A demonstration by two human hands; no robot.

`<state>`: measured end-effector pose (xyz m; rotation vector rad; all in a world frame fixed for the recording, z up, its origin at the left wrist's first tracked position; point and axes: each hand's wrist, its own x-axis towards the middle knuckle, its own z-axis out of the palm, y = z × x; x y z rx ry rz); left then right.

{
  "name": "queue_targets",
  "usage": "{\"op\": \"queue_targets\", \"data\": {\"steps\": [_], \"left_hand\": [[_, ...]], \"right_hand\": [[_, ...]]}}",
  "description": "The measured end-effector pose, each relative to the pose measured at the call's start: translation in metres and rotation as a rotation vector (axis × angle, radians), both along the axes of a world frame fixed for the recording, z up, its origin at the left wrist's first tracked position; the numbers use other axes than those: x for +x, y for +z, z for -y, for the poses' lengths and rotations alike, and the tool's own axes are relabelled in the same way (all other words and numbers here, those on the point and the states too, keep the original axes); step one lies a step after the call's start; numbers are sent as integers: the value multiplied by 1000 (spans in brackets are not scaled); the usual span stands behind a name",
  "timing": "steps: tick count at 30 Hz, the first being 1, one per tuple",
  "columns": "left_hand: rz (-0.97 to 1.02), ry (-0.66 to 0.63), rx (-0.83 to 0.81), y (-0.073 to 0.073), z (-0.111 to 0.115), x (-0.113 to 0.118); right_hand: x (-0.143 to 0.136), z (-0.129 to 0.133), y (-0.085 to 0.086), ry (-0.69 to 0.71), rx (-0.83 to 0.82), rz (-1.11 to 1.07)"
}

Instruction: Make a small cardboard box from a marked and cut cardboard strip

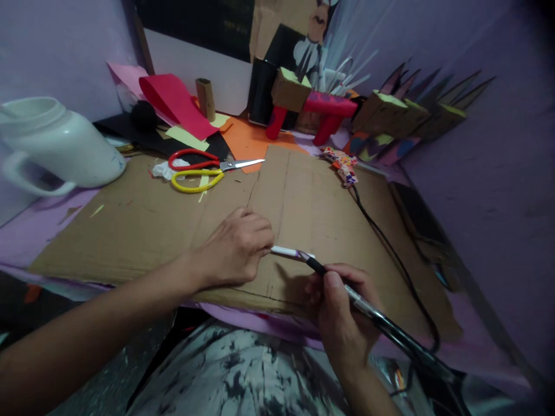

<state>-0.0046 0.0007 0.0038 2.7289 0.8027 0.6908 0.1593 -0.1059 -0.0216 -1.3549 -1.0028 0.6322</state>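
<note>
My left hand [243, 240] rests on the cardboard sheet [143, 231], its fingers closed on the end of a thin white stick [284, 251]. A purple mark shows near the stick's far end. In my right hand [342, 312] is a pen-like tool [315, 265] with a black grip and a clear barrel. Its pointed tip meets the stick at the purple mark, or lies just over it. Beyond my left hand lie scissors [226, 166] with one red and one yellow handle, blades pointing right. Pencil lines run across the cardboard.
A white jug [65, 144] stands at the left. Coloured paper [177, 104], a cardboard tube [205, 99] and pink-and-brown cardboard figures [332, 110] line the back. At the right, a patterned wrapped object [342, 164] trails a black cord [385, 245]. A dark phone-like slab [418, 211] lies by the wall.
</note>
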Motion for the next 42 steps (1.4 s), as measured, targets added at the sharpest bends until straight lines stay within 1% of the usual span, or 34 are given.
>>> {"op": "queue_targets", "data": {"steps": [3,5,9,11,13,16,18,22,26,34,42], "left_hand": [[62,6,32,5,-3,-10],[70,-8,46,6,-6,-22],[77,6,28,3,-11,-49],[84,5,18,-1,-12,-59],[97,-4,15,-4,-11,-64],[102,-16,7,-6,-9,-65],[88,-20,5,-6,-8,-63],[64,-19,7,-7,-7,-60],[50,-22,9,-10,-7,-60],[47,-64,72,-13,-10,-60],[18,-52,108,-12,-8,-60]], "right_hand": [[1,-3,6,14,45,-199],[4,-6,13,18,19,-225],[11,-19,23,9,-100,-107],[12,-28,23,45,-127,-39],[12,-37,20,114,-126,9],[10,-46,13,206,-101,31],[9,-50,9,238,-95,31],[7,-51,5,235,-102,19],[7,-51,6,229,-110,15],[7,-49,6,229,-91,76],[7,-49,6,244,-73,137]]}}
